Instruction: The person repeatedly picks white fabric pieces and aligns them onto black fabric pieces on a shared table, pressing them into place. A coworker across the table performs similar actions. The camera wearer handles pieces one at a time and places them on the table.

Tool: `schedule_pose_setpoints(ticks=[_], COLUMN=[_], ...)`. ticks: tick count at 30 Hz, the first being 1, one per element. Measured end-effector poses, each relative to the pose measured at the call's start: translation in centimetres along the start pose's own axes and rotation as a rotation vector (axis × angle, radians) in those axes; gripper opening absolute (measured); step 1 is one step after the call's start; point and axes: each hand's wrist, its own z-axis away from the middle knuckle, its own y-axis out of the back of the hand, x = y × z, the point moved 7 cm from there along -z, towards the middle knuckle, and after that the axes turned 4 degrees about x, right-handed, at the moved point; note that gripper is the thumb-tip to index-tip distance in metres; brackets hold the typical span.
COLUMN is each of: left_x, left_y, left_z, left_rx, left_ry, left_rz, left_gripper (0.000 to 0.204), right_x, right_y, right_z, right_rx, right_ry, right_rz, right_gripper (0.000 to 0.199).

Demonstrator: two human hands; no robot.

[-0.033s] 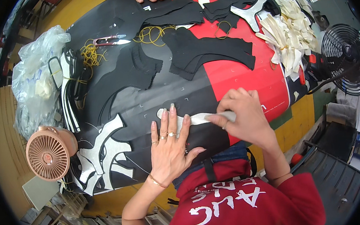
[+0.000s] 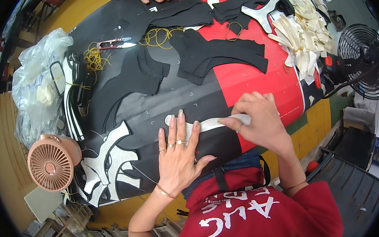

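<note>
Head view: wide fisheye, worn on the person's head, faces steeply down. Left hand (image 2: pixel 177 157) and right hand (image 2: pixel 261 119) near, mid-frame; red shirt (image 2: pixel 290 213) at 6 o'clock. Black-and-red work surface (image 2: pixel 249 89) runs away toward 12.

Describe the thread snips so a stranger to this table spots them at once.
Start at the big black-and-red table cover, on its black left part. Toward the far side, with yellow rubber bands at both ends, lie the thread snips, set apart from those thin loops by straight, shiny, parted blades.

Yellow floor (image 2: pixel 313 128), green floor patches (image 2: pixel 339 107), dark slatted surface (image 2: pixel 353 190) lower right
</note>
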Motion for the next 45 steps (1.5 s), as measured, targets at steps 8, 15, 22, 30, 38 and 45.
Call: schedule_pose_setpoints(ticks=[8, 15, 22, 30, 38, 45], left_x=[0.1, 0.4, 2.6, 6.7, 6.7, 6.7], left_y=[0.2, 0.7, 2.2, -2.3, -2.4, -2.4], left_z=[-0.1, -0.6, -0.8, -3.4, -3.3, -3.3], left_rx=[-0.024, -0.039, 0.022, -0.047, -0.04, -0.055], left_ry=[0.005, 0.01, 0.07, -0.091, -0.087, -0.086], left_rz=[-0.037, -0.048, -0.21, -0.003, -0.018, -0.013], left_gripper=[0.083, 0.081, 0.087, 0.096, 0.095, 0.095], right_x=[3.1, 3.1, 3.0, 4.5, 5.2, 5.2], right_y=[-0.3, -0.7, -0.7, -0.1, 0.6, 0.2], right_z=[0.6, 0.9, 0.9, 3.3, 4.4, 5.0], right_rx=[-0.037, 0.003, 0.055, 0.207, 0.379, 0.472], right_ry=[-0.247, -0.236, -0.281, -0.417, -0.374, -0.366], right_rz=[-0.143, -0.053, 0.006, -0.267, -0.303, -0.2], right_gripper=[0.036, 0.04, 0.041, 0.045, 0.041, 0.039])
